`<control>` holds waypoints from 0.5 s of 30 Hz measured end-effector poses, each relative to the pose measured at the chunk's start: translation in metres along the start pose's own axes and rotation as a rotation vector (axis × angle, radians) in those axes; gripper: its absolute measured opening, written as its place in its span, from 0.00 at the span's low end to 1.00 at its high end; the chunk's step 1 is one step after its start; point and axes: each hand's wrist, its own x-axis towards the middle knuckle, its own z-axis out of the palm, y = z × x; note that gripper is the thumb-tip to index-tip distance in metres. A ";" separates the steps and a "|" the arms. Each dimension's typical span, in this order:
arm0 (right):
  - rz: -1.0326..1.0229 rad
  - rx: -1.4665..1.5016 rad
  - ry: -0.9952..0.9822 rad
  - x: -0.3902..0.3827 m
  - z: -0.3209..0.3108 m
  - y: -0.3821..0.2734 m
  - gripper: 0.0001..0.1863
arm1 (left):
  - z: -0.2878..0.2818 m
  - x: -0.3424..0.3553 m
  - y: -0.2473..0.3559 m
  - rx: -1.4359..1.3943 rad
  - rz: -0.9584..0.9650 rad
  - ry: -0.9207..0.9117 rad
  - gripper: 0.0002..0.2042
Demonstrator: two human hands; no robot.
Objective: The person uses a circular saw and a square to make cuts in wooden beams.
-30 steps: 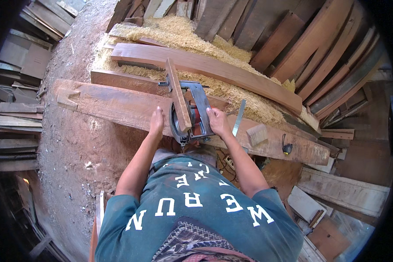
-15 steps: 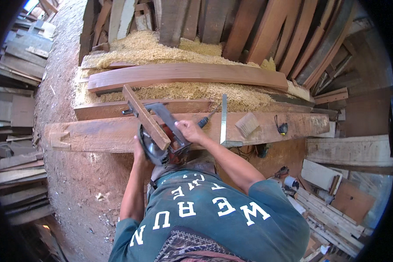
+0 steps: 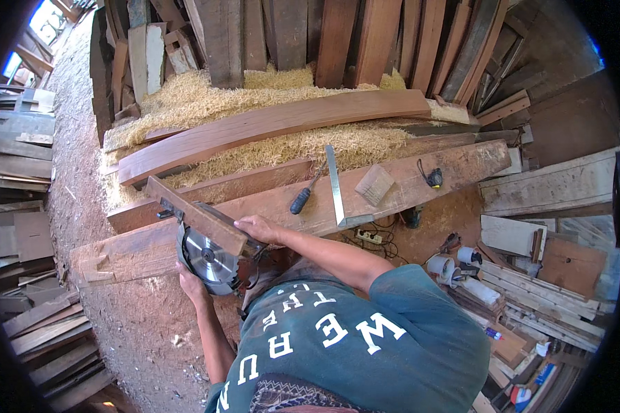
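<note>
Both my hands hold a circular saw point(image 3: 210, 258) in front of my body, tipped so that its round toothed blade faces up. My left hand point(image 3: 194, 283) grips the saw's lower left edge, beside the blade guard. With its fingers over the saw's base, my right hand point(image 3: 258, 228) holds the other side; part of its grip is hidden. A reddish wooden strip point(image 3: 196, 215) lies across the base, close over the blade. Under and behind the saw runs a thick wooden beam point(image 3: 420, 172). A screwdriver point(image 3: 300, 199) with a dark handle lies on it, right of my right hand.
On the beam are a metal square point(image 3: 335, 189), a wood block point(image 3: 375, 184) and a tape measure point(image 3: 432, 175). A curved plank point(image 3: 275, 127) rests on shavings point(image 3: 207, 96) beyond. Cables and a power strip point(image 3: 368, 237) lie below the beam. Stacked boards point(image 3: 21, 234) line the left.
The saw has tilted and shifted left and down, bringing its blade into sight. Both hands moved with it, still holding on. The whole view has turned somewhat.
</note>
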 end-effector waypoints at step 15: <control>0.056 -0.317 0.370 -0.075 -0.081 0.059 0.20 | 0.061 -0.033 0.043 0.379 0.270 0.054 0.26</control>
